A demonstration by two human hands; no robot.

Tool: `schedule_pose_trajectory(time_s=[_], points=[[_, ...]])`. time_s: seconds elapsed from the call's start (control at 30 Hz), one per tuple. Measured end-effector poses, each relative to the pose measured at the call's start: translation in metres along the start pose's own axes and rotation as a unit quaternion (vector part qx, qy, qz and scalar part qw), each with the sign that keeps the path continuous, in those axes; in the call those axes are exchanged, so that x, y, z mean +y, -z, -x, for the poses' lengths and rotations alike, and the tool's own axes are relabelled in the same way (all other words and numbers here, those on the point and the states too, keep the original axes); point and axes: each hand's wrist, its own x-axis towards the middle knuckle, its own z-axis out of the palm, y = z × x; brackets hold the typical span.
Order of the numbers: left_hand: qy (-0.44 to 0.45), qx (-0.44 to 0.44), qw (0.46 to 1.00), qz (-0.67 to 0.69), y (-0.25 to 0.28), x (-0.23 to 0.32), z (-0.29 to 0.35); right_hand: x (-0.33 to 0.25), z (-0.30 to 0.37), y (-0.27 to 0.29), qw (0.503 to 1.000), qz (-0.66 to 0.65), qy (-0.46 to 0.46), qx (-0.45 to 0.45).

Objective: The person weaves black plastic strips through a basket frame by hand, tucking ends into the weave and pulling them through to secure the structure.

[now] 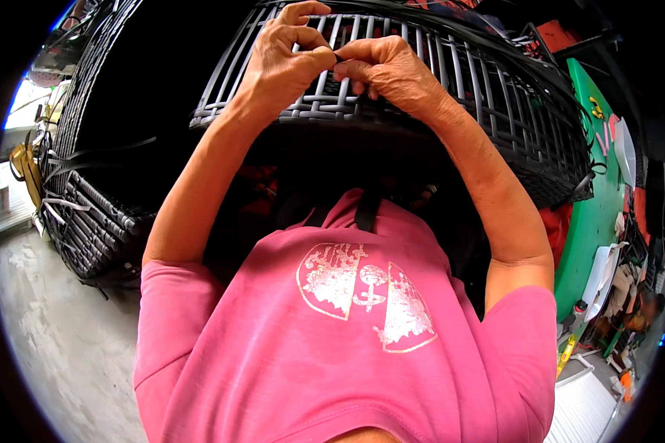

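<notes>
From far off, I watch two bare hands meet over a black woven frame [310, 115]. The left hand [290, 59] and the right hand [393, 65] each have thumb and first finger pinching a small dark strip [338, 60]. They hide most of it, so I can't tell how long it is. To do this well, I would hold both pinches firm, use little tugs, and not bend the thin bars. A twist could make a lump, so flat is best. The frame sits just under the hands. It looks shiny, with long bars, open gaps and a tight weave along its near edge.
</notes>
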Motion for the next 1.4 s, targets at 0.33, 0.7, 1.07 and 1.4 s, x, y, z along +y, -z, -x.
schedule_pose_trajectory(time_s=[0.33,0.7,1.07,1.4], points=[[0.052,-0.195,0.955,-0.216,0.005,-0.048,0.026,-0.022,-0.033,-0.02,0.901,0.43,-0.017,-0.059],[0.149,-0.103,0.983,0.025,0.008,-0.05,0.017,0.005,-0.025,-0.012,0.961,0.24,0.112,0.077],[0.09,-0.13,0.96,-0.23,0.036,-0.057,0.04,-0.015,-0.045,-0.031,0.976,0.214,-0.019,-0.029],[0.178,-0.146,0.971,-0.063,0.041,-0.061,0.031,0.001,-0.064,-0.042,0.987,0.14,-0.055,-0.063]])
